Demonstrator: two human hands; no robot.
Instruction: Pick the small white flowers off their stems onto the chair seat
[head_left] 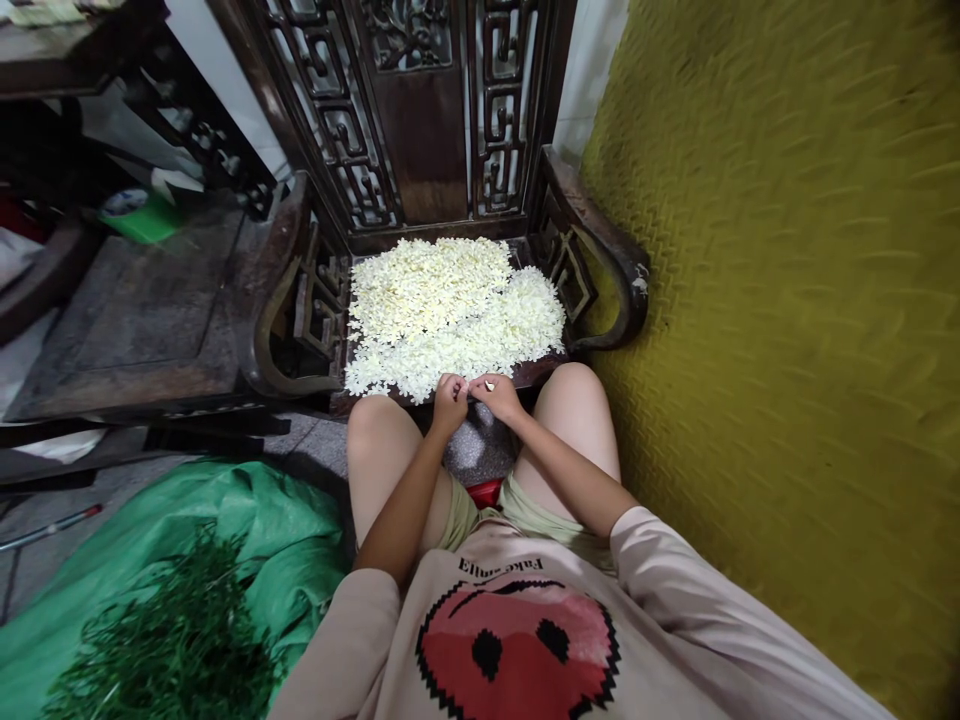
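Pale white and cream flowers (450, 300) are spread in a thick layer over the seat of a dark carved wooden chair (420, 200). Just in front of the seat's near edge, my left hand (451, 402) and my right hand (496, 396) meet with their fingertips together. The fingers of my left hand are pinched, and whatever lies between them is too small to make out. A small white flower (490, 386) shows at the curled fingers of my right hand.
At left stands another dark wooden seat (135, 320) with a green roll of tape (142, 215). Leafy green stems (172, 640) lie on a green sack (277, 520) at lower left. A yellow textured sheet (772, 350) rises close on the right.
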